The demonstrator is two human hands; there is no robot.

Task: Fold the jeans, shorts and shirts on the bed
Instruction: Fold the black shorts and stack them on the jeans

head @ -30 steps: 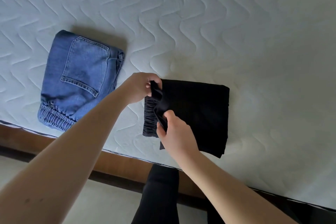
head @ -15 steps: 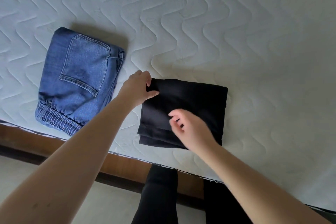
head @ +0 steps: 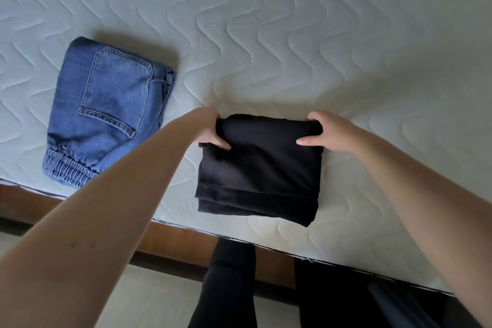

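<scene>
My left hand and right hand pinch the far corners of the folded black shorts (jeans lie left), long side running between them.

Matt black cloth shorts, faded blue denim jeans, quilted white mattress.

Both hands' fingers curl out of sight behind the black garment's far edge.
</scene>
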